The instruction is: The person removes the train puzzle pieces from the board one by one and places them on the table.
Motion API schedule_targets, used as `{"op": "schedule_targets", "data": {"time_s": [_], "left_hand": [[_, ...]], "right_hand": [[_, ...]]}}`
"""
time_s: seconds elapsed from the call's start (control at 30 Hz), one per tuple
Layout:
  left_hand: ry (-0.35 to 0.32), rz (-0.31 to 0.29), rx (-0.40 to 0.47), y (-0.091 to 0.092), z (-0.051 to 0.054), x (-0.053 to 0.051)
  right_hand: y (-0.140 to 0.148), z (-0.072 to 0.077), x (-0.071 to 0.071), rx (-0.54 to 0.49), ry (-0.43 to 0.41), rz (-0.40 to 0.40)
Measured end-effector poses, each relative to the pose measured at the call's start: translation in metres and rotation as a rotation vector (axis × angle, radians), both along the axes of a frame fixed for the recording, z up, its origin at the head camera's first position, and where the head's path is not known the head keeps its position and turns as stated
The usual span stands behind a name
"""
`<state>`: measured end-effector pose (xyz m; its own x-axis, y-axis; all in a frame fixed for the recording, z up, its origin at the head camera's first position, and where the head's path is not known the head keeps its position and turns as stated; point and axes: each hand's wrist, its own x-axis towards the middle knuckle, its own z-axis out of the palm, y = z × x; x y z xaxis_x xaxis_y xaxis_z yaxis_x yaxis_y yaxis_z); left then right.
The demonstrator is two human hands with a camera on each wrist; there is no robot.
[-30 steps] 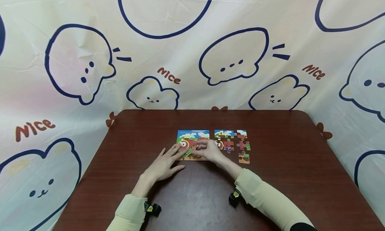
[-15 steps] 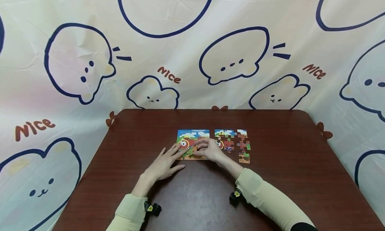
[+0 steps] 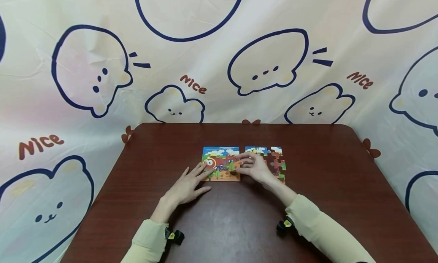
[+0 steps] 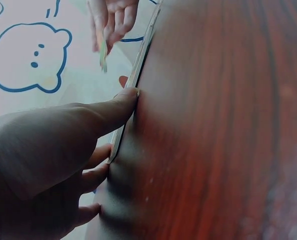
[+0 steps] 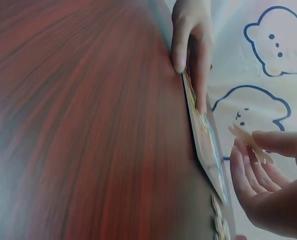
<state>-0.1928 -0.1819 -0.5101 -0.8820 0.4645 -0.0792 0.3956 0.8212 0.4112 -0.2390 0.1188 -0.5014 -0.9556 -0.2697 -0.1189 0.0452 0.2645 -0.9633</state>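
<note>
A square picture puzzle (image 3: 219,152) with sky, clouds and a red figure lies flat on the table. My left hand (image 3: 184,188) rests at its lower left, fingers straight over the corner. The left thumb (image 4: 116,107) is at the near edge in the left wrist view. Over the puzzle's right side, my right hand (image 3: 257,168) pinches a jigsaw piece (image 5: 252,144) between thumb and fingers. That piece is raised above the puzzle and seen nearly edge-on in the right wrist view; its picture cannot be made out.
Right of the puzzle lie loose jigsaw pieces: joined sky pieces (image 3: 257,150), a cloud piece (image 3: 276,151) and a red-green piece (image 3: 278,164). The right hand and forearm partly cover others. A patterned cloth (image 3: 219,76) hangs behind the brown table (image 3: 164,141).
My right hand has moved right from the middle of the puzzle, uncovering its lower right part and covering some loose pieces. The left hand has stayed in place.
</note>
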Motion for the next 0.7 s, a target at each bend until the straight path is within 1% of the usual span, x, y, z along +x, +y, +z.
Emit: {"op": "schedule_targets", "data": {"time_s": [0.13, 0.4, 0.43, 0.53, 0.63, 0.67, 0.7], "left_hand": [[-0.001, 0.003, 0.007, 0.001, -0.001, 0.000], [0.010, -0.005, 0.046, -0.001, -0.001, 0.001], [0.023, -0.013, 0.061, -0.003, -0.004, 0.000], [0.030, -0.018, 0.070, -0.003, -0.006, 0.000], [0.019, -0.015, 0.061, -0.003, -0.006, 0.000], [0.004, -0.006, 0.048, -0.001, -0.003, 0.000], [-0.001, -0.003, 0.043, -0.001, -0.003, 0.000]], "right_hand": [[0.019, 0.001, 0.005, 0.044, 0.021, -0.035], [0.053, 0.002, 0.015, 0.089, 0.074, -0.028], [0.058, 0.002, 0.016, 0.089, 0.072, -0.026], [0.070, 0.001, 0.020, 0.096, 0.069, -0.026], [0.078, -0.001, 0.023, 0.105, 0.069, -0.034], [0.081, -0.001, 0.023, 0.112, 0.079, -0.032], [0.082, -0.002, 0.024, 0.117, 0.087, -0.031]]}}
